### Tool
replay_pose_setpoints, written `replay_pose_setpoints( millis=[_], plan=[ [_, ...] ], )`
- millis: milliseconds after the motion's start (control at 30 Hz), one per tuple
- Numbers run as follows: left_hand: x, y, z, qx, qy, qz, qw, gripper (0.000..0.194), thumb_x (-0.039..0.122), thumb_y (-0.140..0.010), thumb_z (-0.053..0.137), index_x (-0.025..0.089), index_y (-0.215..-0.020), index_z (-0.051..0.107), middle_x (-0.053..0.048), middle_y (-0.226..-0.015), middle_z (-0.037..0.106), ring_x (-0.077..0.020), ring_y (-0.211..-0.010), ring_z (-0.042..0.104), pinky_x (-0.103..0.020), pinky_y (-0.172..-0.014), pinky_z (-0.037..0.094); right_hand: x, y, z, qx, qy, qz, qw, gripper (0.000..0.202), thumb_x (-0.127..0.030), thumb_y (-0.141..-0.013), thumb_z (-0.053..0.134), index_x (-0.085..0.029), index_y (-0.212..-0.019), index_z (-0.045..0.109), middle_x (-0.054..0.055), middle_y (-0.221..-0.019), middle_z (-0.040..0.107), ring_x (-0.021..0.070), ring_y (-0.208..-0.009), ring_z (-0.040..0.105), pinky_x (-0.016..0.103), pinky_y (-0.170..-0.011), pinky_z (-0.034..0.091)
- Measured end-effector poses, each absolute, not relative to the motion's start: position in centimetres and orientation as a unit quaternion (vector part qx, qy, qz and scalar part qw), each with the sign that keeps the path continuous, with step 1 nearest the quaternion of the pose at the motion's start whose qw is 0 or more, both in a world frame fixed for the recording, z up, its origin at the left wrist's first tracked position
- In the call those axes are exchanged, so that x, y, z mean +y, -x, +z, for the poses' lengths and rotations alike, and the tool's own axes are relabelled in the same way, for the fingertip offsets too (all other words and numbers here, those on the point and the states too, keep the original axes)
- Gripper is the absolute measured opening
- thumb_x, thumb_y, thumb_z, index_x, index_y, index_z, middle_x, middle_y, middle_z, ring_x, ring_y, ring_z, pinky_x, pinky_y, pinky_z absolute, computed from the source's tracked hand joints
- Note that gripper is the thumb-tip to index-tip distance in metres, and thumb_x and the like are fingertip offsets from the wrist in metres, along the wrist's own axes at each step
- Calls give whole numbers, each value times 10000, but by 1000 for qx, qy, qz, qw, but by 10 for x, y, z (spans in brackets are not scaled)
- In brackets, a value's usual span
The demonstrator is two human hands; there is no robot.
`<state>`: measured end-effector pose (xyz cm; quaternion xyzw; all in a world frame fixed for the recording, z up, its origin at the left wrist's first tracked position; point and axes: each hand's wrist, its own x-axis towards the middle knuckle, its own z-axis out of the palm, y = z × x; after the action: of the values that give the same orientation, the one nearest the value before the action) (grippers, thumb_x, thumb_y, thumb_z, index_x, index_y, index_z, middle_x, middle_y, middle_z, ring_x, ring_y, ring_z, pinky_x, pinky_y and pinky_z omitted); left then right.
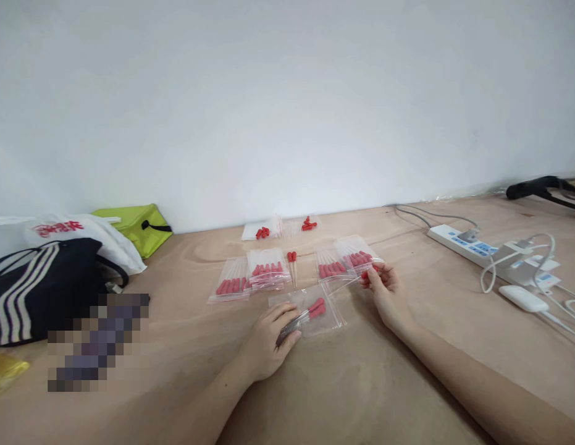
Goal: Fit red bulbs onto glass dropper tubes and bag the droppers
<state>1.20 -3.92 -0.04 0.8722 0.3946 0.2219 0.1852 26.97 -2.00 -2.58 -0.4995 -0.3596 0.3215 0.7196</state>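
Fingers of my left hand [273, 337] are closed on the left end of a clear plastic bag [336, 318], which holds a few red-handled tools [317, 307]. My right hand [386, 290] pinches the red handle of a thin tool [365, 275], its pale shaft pointing left over the bag. Filled bags of red-handled tools lie beyond my hands, some at the left [267, 270] and some at the right [332, 268]. Between them rest loose red-handled tools [291, 256]. Farther back are two more groups of red-handled tools [262, 233] [309, 224].
A black bag with white stripes [41, 290], a white bag [106, 238] and a green bag [130, 225] stand at the left. At the right, a power strip [463, 246] bears plugs and cables, beside a white adapter [523, 298]. A wall rises behind the table.
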Motion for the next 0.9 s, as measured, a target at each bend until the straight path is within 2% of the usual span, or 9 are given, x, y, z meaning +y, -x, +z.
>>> replay_pose_setpoints(
  millis=[333, 600, 733, 900],
  plan=[
    [-39, -14, 1, 397, -874, 217, 178, 290, 270, -814, 488, 219, -1089, 564, -63, -1158, 558, -215, -1081, 504, -382, -937, 409, -16, -271, -20, -316, 494, 358, 727, 370, -460, -628, 637, -213, -843, 464, -41, -651, 549, 99, -512, 531, 258, -510, 461],
    [-40, -14, 4, 396, -872, 214, 191, 291, 247, -814, 483, 218, -1094, 556, -66, -1166, 544, -215, -1062, 513, -374, -912, 423, -26, -253, -23, -373, 429, 521, 636, 375, -431, -633, 661, -216, -860, 454, -22, -718, 603, 137, -657, 620, 304, -647, 503],
    [-42, -16, 8, 415, -858, 224, 203, 386, 242, -796, 500, 192, -1177, 462, -84, -1171, 538, -222, -1067, 506, -380, -908, 422, -26, -255, -24, -384, 425, 544, 613, 359, -443, -626, 670, -206, -813, 476, -32, -667, 592, 110, -598, 593, 275, -615, 492],
    [-42, -16, 9, 419, -857, 215, 207, 366, 254, -802, 489, 185, -1159, 460, -87, -1159, 543, -222, -1062, 506, -376, -905, 419, -27, -256, -21, -399, 442, 561, 575, 364, -441, -587, 697, -190, -795, 535, -21, -692, 600, 101, -618, 581, 276, -670, 483]
  ],
)
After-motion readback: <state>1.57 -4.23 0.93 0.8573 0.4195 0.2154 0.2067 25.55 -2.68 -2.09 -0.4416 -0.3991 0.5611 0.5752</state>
